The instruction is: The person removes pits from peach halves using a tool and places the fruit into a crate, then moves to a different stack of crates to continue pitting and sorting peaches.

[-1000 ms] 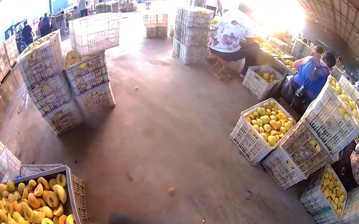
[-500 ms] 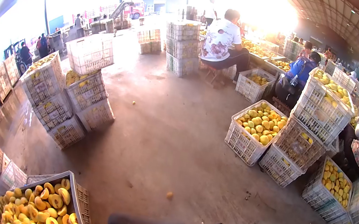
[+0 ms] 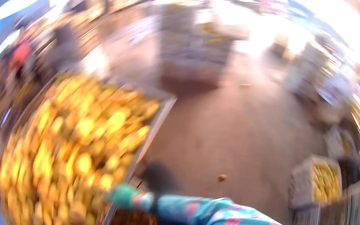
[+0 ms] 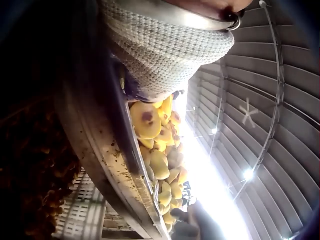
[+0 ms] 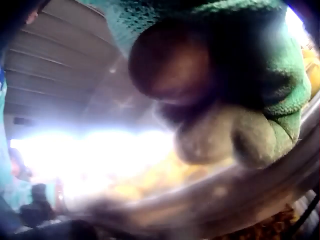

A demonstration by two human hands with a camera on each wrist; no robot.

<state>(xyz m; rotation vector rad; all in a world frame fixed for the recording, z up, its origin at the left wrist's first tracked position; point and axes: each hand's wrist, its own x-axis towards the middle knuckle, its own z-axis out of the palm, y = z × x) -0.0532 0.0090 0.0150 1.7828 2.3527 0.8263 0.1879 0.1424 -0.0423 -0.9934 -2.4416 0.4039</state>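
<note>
A large crate (image 3: 158,117) heaped with yellow fruit halves (image 3: 87,131) fills the left of the blurred head view. My right hand (image 3: 124,196), in a green glove, is at its right rim. The right wrist view has that hand (image 5: 225,110) with fingers (image 5: 205,140) curled, close above the rim (image 5: 210,205); nothing can be made out in its grasp. In the left wrist view my left hand (image 4: 160,55), in a pale knit glove, is against the crate rim (image 4: 135,165) beside the fruit (image 4: 146,120). Its fingers are mostly hidden, and the head view does not include it.
Stacked crates (image 3: 193,44) stand beyond the heaped one, and another crate of yellow fruit (image 3: 325,180) is at the right. One small fruit (image 3: 222,177) lies on the floor (image 3: 233,135). A person in a white top (image 3: 337,85) is at the upper right.
The head view has swung left, so the fruit-filled crate appears larger and nearer the middle. The green-gloved right hand and its sleeved forearm have come into view at the rim.
</note>
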